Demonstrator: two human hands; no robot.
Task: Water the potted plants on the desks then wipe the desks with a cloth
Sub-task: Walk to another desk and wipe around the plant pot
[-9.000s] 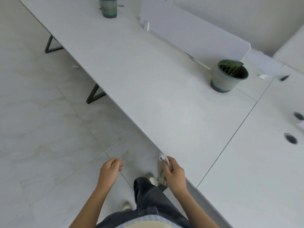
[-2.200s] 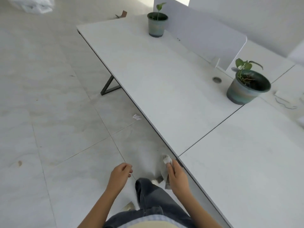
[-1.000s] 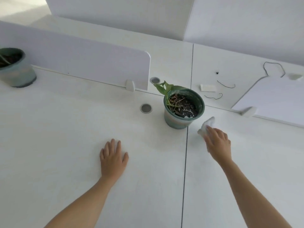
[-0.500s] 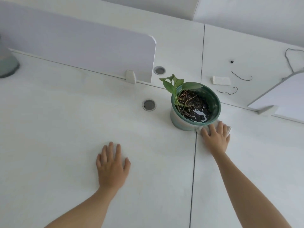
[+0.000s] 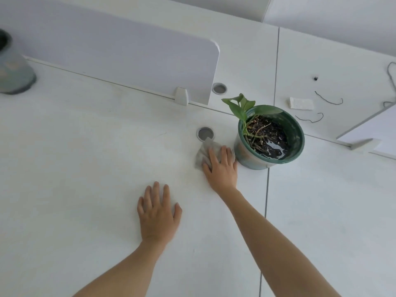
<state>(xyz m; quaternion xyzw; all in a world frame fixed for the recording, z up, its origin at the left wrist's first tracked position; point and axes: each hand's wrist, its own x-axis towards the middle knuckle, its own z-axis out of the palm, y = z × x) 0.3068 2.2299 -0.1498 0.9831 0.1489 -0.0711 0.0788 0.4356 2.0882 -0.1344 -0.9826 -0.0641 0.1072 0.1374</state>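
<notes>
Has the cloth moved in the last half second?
Yes. The cloth slid left across the desk seam, from the pot's front to beside the cable hole.

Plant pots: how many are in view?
2. A green pot with a leafy plant stands beside the right hand; a second pot sits at the frame's left edge, partly cut off. More may lie outside view.
</notes>
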